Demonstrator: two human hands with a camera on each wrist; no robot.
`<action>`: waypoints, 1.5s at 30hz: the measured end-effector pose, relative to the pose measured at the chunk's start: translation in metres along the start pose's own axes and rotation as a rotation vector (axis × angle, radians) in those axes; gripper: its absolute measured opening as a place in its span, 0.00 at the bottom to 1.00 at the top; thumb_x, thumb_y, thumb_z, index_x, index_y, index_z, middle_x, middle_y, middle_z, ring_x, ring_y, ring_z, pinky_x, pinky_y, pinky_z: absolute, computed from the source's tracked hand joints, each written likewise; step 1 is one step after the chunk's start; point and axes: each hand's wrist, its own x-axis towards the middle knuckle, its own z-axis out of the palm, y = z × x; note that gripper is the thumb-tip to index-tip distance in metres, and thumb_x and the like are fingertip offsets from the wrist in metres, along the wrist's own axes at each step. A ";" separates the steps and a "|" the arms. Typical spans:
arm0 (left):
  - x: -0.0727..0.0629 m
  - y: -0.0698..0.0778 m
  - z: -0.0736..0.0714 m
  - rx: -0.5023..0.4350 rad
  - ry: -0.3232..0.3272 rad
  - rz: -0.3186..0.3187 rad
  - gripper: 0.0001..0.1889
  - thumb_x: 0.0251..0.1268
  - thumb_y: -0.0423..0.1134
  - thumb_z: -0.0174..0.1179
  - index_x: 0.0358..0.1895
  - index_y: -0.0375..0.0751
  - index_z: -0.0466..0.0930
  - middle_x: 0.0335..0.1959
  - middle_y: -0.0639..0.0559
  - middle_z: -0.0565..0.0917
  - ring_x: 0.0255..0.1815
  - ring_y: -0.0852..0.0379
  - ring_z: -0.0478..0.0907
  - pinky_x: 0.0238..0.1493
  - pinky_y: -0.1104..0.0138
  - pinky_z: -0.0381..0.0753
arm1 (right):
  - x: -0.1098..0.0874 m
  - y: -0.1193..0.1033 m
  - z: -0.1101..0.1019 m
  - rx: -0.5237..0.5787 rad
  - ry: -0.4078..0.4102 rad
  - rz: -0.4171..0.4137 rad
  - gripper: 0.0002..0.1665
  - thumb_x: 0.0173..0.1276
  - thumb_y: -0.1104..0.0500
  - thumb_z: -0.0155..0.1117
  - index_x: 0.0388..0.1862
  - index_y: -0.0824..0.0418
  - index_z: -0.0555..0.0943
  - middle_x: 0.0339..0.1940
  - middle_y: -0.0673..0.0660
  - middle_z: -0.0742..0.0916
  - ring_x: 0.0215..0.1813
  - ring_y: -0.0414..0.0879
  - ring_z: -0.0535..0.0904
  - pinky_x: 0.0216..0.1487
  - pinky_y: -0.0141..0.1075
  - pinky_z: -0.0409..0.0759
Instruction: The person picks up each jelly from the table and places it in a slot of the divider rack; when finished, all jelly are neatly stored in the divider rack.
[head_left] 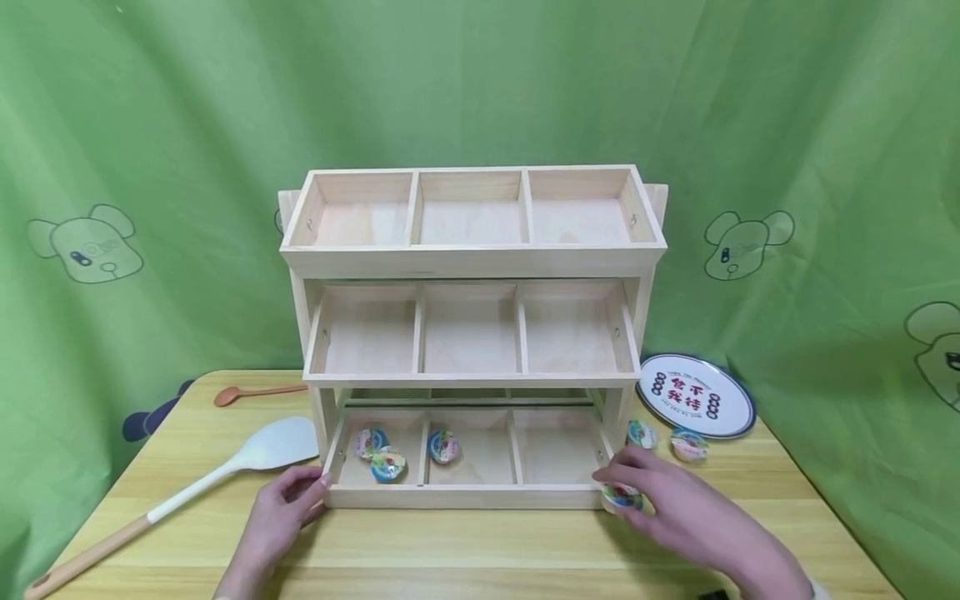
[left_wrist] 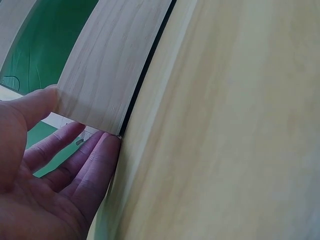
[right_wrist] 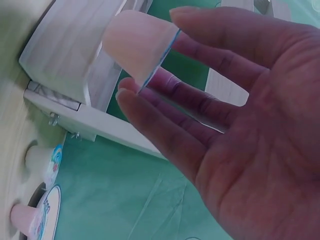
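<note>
A three-tier wooden rack [head_left: 447, 265] stands on the table, each tier split into three compartments. My left hand [head_left: 281, 510] holds the left front corner of its bottom tray [head_left: 465, 498], thumb on the upper edge and fingers at the end in the left wrist view. Beside that tray's right end, my right hand [head_left: 678, 504] pinches a small jelly cup [right_wrist: 137, 42] by its rim between thumb and fingers. The bottom tray's left compartment contains a jelly cup [head_left: 371, 442] and another jelly cup [head_left: 387, 467]; its middle compartment has one jelly cup [head_left: 442, 447].
Right of the rack, two jelly cups [head_left: 688, 446] sit on the table near an oval white plate [head_left: 705, 396] with a dark rim. On the left lie a white spatula [head_left: 273, 444] and a small orange-brown spoon [head_left: 227, 397]. A green curtain [head_left: 480, 83] hangs behind.
</note>
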 end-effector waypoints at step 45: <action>-0.001 0.001 0.000 0.014 0.004 0.011 0.20 0.68 0.34 0.63 0.56 0.23 0.74 0.49 0.37 0.79 0.44 0.56 0.80 0.49 0.67 0.85 | 0.071 -0.036 0.011 0.081 -0.029 -0.097 0.23 0.61 0.59 0.71 0.57 0.54 0.82 0.54 0.51 0.80 0.46 0.43 0.79 0.45 0.34 0.84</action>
